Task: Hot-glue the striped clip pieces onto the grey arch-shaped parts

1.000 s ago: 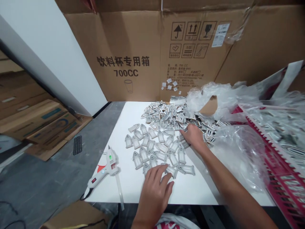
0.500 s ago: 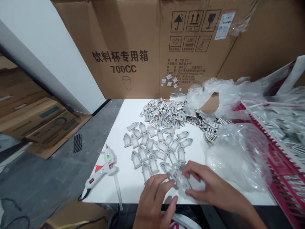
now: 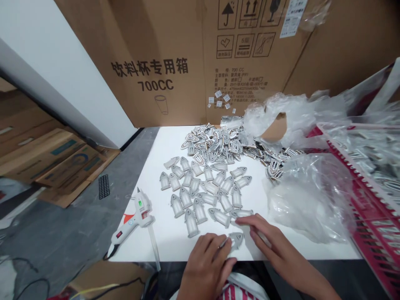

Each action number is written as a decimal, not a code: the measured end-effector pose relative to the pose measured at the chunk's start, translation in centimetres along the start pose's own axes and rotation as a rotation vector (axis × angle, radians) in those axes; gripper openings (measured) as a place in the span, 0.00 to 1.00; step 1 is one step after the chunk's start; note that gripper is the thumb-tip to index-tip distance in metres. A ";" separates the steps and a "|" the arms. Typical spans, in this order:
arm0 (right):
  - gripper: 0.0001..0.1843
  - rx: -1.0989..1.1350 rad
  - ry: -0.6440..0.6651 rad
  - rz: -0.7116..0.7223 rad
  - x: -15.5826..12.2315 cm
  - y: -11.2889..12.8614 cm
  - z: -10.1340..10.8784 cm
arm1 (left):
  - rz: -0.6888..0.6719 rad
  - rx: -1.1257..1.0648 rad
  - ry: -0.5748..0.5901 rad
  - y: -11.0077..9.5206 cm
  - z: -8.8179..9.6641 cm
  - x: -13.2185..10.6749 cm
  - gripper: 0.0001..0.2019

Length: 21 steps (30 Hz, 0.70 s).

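Observation:
My left hand (image 3: 208, 260) is at the table's front edge, its fingers closed over a small grey pointed-arch piece (image 3: 236, 240) whose tip sticks out to the right. Just right of it, my right hand (image 3: 267, 237) has its index finger stretched out and the thumb apart. That fingertip is at a grey arch piece (image 3: 242, 213) lying on the white table (image 3: 168, 241); contact is hard to make out. A pale sliver shows between the right fingers, too unclear to name. Beyond my hands, several similar arch pieces (image 3: 191, 223) lie spread out, pale centres up.
A white glue gun (image 3: 133, 223) lies at the left edge. Farther back is a heap of arch-shaped pieces (image 3: 215, 141). Clear plastic bags (image 3: 309, 200) and a pink basket (image 3: 359, 208) of bagged pieces occupy the right. A large cardboard box (image 3: 175, 37) stands behind.
The view has tilted slightly down. My left hand has moved right and closed over an arch piece. My right index finger has straightened, and the hand has shifted away from the left one.

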State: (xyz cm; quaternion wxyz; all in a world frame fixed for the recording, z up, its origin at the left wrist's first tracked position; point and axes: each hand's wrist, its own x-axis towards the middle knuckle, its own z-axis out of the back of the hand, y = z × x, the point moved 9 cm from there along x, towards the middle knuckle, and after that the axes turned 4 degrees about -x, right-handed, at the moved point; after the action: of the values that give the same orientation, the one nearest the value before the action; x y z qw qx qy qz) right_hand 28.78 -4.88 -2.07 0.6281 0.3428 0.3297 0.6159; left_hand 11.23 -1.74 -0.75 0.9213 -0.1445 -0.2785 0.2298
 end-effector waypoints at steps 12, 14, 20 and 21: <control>0.18 0.710 -0.255 -0.379 -1.0 -4.7 -1.4 | 0.060 -0.136 0.059 0.4 0.3 -0.4 0.24; 0.18 0.645 -0.233 -0.434 -1.4 -5.1 -2.1 | 0.068 -0.170 0.056 0.4 0.1 -0.5 0.19; 0.09 0.044 -0.252 -0.165 -1.7 -2.2 -1.5 | 0.132 -0.248 0.016 0.2 -1.6 -0.8 0.07; 0.08 -0.007 -0.265 -0.079 -1.8 -1.2 -1.4 | 0.146 -0.269 0.009 0.1 -1.8 -0.8 0.07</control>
State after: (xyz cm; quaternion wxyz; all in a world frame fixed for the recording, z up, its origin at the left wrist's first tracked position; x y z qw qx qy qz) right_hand 28.18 -6.62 -3.87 0.6912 0.4057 0.2549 0.5410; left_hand 11.66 -2.24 -2.57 0.8756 -0.2874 -0.2916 0.2564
